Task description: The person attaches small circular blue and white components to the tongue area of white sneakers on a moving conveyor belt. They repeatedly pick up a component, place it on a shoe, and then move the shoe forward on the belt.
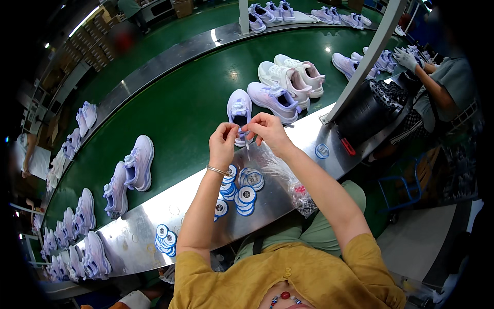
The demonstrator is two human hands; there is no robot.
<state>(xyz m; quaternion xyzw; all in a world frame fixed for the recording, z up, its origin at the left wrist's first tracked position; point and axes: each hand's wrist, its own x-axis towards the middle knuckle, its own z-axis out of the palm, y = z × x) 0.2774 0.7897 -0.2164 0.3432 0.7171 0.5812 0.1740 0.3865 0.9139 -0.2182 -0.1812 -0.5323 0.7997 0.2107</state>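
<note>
Both my hands are raised over the metal ledge, close together, at the heel end of a pale lilac sneaker (239,101) on the green belt. My left hand (223,142) pinches thumb against fingers; what it holds is too small to make out. My right hand (268,133) is closed in a pinch on a thin whitish strip (247,146) that hangs between the hands. Below them lie loose piles of round blue-and-white tags (247,194). Beside the tags rests a bundle of thin clear plastic strands (282,167), partly behind my right forearm.
A second lilac sneaker (274,101) and a white pair (291,77) stand to the right. More sneakers (139,164) line the belt at left. A slanted metal post (355,77) rises at right, near a black bin (368,110). A gloved co-worker's hand (406,59) handles shoes there.
</note>
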